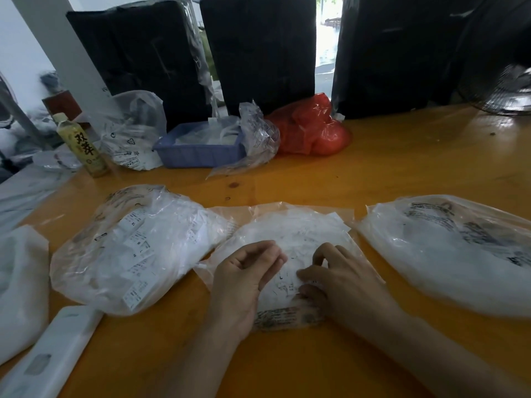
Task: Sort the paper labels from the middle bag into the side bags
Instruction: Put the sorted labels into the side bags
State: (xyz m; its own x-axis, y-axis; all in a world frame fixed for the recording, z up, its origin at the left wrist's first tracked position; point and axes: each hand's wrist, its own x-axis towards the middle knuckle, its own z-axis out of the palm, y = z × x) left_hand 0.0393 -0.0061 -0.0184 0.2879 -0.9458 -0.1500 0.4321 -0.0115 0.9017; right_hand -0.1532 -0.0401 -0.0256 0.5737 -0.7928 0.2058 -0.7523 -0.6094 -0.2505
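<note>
On the orange table [402,168] we see three clear bags side by side — left bag [129,248], right bag [448,254], middle bag [290,234], long axis running toward us. Our left hand [244,282] hovers loosely curled, holding nothing; our right hand [339,282] presses curled fingers on the paper labels [287,285] — grip unclear.
</note>
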